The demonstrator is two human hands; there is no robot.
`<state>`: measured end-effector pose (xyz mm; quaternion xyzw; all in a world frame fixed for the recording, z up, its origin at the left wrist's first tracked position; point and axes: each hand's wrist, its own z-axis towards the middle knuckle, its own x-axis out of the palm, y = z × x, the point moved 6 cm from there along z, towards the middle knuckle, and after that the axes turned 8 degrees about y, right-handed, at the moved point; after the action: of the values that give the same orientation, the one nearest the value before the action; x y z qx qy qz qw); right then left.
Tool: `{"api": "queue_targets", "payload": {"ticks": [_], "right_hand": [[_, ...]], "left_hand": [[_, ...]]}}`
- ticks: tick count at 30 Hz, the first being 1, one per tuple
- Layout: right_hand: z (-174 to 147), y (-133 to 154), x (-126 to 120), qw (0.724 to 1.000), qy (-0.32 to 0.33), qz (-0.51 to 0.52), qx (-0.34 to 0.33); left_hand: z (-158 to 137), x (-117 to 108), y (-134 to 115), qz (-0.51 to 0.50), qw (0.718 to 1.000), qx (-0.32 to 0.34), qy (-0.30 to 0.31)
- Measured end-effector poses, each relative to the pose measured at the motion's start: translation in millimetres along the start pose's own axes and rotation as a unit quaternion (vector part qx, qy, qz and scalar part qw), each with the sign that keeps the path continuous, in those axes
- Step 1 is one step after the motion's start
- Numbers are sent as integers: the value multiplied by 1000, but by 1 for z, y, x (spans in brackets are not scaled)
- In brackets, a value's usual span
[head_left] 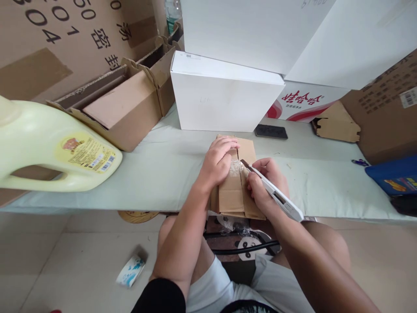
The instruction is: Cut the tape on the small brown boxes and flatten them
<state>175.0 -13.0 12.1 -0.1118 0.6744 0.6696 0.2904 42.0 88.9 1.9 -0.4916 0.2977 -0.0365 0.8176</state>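
At a counter (163,174) draped in pale green cloth, a seated person's right grip (263,198) closes around a long, white, cutter-like tool (272,190), its dark tip beside the seam of a flat brown cardboard box (231,198). The left grip (219,161) lies over the box's far left part; whether it pinches anything cannot be told. Near the counter's front edge, the box looks light and fairly stiff, best steadied by its sides; the crinkled clear plastic (235,168) appears thin, slippery.

two hands (216,161) (261,193), one cutter (276,195), one jug (39,141)
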Motion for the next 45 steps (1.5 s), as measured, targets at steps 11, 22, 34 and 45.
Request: {"api": "queue_targets", "payload": {"ticks": [11,22,34,45], "right_hand": [[2,11,1,998,12,-65,-10],[3,18,2,996,24,-81,-17],[0,18,3,996,28,-88,-20],[-3,15,-2,997,-2,-70,-24]], "left_hand": [[1,0,0,3,1000,-8,-2],[1,0,-2,-5,1000,-26,4],[0,-1,-5,7,1000,-28,1],[-1,-1,-4,7,1000,-25,-2]]}}
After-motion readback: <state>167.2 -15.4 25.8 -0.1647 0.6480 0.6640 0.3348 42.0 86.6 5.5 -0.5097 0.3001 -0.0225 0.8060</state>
